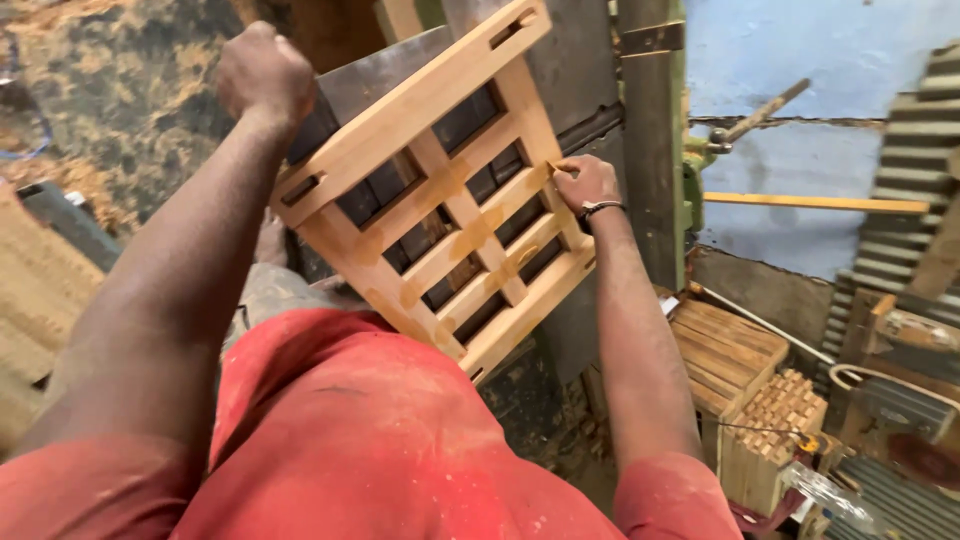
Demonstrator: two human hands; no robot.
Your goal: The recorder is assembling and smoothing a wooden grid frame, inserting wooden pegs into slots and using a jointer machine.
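Hidden or cut off:
- Left hand [262, 75]: fingers curled away behind the wooden frame [440, 190]; grip not visible.
- Right hand [585, 183]: fingertips pinch something too small to identify.
- Workbench [570, 70]: mostly covered by the frame.
- Stacked wood blocks [775, 410] (lower right): partly blocked by the forearm.
- Clear curved object [20, 110]: cut by the left edge.
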